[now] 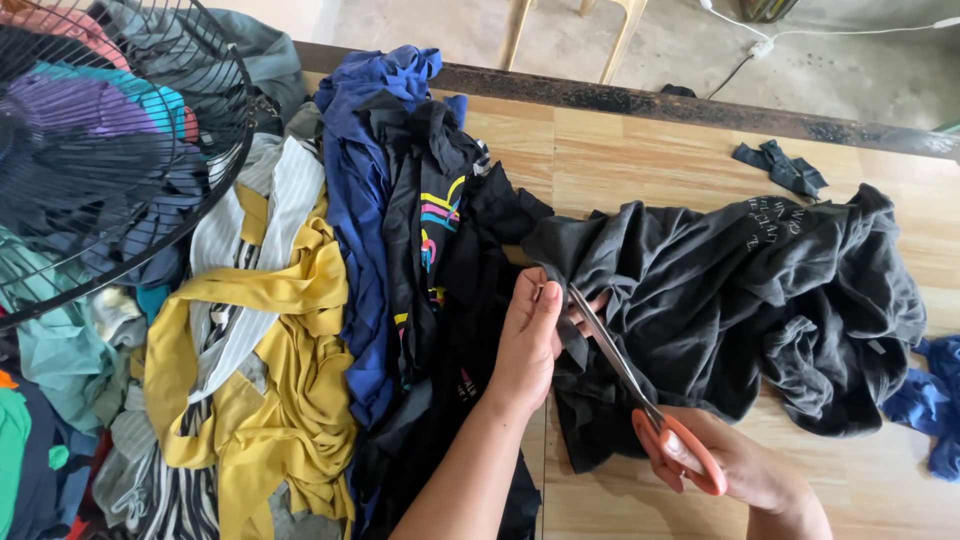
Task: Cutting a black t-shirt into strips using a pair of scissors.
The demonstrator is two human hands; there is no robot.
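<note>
we see the scissors near the middle of the wooden table, a little toward 5 o'clock. their long axis goes from the orange handles at 5 o'clock to the tips at 11 o'clock. the right hand is closed through the handles. the left hand pinches the edge of the dark grey garment, which spreads toward 3 o'clock. part of the blades is hidden in the cloth, so we cannot tell how wide they stand. at 9 o'clock a pile of clothes lies, and a black fan grille covers the 10 o'clock corner.
</note>
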